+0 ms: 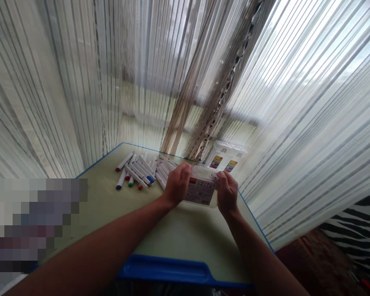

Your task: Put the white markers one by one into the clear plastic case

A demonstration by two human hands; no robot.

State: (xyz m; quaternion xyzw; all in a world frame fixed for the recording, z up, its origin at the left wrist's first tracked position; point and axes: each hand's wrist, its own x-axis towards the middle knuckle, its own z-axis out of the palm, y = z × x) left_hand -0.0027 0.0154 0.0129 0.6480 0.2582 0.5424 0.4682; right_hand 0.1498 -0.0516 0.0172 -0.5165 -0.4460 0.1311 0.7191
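Note:
Between my two hands I hold a clear plastic case (pixel 200 191) with a printed label, raised above the table. My left hand (pixel 178 185) is closed on its left upper edge, and my right hand (pixel 227 189) grips the right upper edge. A pile of white markers (pixel 140 170) with caps of red, blue, green and other colours lies just beyond and left of my left hand. Behind the case stands a second clear plastic box (pixel 226 158) with two yellow, red and blue stickers.
The pale table (pixel 111 213) has a blue rim and a blue moulded tray (pixel 166 269) at its near edge. Striped sheer curtains (pixel 148 82) hang close behind it. Zebra-striped cloth (pixel 357 230) shows at the right. A pixelated patch covers the lower left.

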